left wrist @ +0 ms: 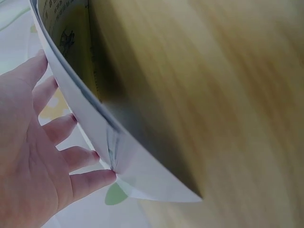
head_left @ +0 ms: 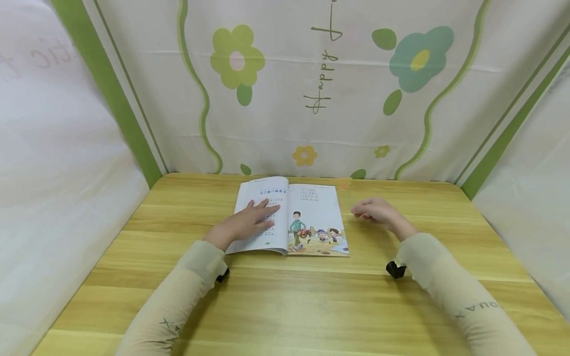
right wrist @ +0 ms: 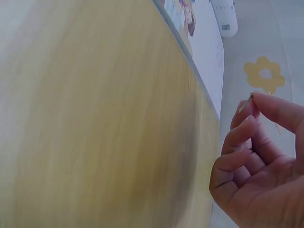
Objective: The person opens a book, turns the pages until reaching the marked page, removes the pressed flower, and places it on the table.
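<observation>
An open picture book point(head_left: 313, 217) lies on the wooden table, its left pages bowed up and its right page showing a drawing of a person with a rooster. Across the left page rests my left hand point(head_left: 249, 221), fingers spread; in the left wrist view its fingertips touch the bent paper point(left wrist: 90, 114). To the right of the book, a little apart from it, my right hand point(head_left: 378, 211) pinches a small, thin yellow-green stick point(right wrist: 245, 102) between thumb and index finger. The other fingers of that hand are curled in.
The table point(head_left: 303, 301) has a pale wood grain and ends at a white curtain point(head_left: 285, 118) printed with flowers. More white cloth hangs at both sides. A faint orange mark point(head_left: 345, 184) shows behind the book's upper right corner. Black wrist cameras point(head_left: 395, 270) sit under the sleeves.
</observation>
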A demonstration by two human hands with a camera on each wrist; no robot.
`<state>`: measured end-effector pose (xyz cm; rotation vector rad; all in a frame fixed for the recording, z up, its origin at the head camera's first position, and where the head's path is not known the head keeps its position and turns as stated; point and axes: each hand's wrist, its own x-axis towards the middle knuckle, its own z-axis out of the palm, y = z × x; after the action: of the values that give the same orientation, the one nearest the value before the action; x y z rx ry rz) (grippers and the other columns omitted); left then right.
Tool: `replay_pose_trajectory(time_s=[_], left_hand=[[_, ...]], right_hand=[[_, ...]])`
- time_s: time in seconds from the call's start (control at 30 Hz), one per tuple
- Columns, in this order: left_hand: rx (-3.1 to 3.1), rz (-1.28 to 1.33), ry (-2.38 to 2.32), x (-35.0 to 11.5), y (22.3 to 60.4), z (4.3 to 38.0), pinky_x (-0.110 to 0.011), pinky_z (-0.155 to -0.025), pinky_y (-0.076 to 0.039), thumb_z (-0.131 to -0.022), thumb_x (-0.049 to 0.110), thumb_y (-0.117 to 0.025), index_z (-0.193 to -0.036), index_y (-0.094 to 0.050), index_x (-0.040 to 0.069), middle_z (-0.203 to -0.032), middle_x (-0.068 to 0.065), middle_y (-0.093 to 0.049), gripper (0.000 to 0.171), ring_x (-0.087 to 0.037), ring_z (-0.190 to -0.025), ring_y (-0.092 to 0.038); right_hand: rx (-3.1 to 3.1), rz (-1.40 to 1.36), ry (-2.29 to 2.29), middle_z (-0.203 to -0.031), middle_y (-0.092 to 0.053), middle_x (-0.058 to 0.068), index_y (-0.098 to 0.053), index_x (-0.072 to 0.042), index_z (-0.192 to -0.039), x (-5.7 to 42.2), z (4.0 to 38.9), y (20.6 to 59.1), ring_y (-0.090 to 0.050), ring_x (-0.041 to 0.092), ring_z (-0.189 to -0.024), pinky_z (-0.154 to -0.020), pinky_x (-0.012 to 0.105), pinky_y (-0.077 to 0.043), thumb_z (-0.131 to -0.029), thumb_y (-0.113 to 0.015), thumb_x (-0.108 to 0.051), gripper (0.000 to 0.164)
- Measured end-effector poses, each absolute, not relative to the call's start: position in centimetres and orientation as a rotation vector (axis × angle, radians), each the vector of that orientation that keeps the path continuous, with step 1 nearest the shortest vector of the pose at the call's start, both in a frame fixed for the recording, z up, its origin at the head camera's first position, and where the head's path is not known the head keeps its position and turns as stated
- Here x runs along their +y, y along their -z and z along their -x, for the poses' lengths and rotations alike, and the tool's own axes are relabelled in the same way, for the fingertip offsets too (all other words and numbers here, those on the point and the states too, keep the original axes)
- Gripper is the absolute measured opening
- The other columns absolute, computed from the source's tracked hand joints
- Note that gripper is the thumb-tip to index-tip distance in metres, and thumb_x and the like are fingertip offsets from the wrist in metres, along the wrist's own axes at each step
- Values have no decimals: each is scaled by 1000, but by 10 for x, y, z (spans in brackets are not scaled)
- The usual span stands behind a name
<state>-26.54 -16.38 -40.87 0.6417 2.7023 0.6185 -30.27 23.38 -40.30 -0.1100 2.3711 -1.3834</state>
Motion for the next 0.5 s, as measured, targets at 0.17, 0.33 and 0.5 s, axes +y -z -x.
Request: replay_pose_trajectory(time_s=[0.17,0.33,0.5], left_hand=[[2704,-644,-617,-164,409,265,-66,-119,-12,-108,46,-49,-162,-35,30,-171,-10,-10,58,-51,-151,0],[2712,-645,-605,-164,407,265,-66,-119,-13,-108,46,-50,-161,-36,29,-171,-10,-11,58,-52,-151,-1],[2706,-641,-606,-163,407,265,-65,-119,-13,-107,45,-51,-161,-36,29,-171,-10,-11,58,-51,-151,0]], right_hand=[[2388,113,1359,-94,-71,2,-68,13,-118,248,302,403,-58,10,-73,-67,25,-50,-101,-66,-18,36],[2415,105,1307,-79,-68,-2,-69,13,-114,261,301,406,-52,7,-63,-59,22,-46,-102,-64,-18,33],[2416,114,1312,-71,-63,-2,-70,14,-111,273,300,407,-49,7,-59,-56,22,-43,-102,-63,-15,31]])
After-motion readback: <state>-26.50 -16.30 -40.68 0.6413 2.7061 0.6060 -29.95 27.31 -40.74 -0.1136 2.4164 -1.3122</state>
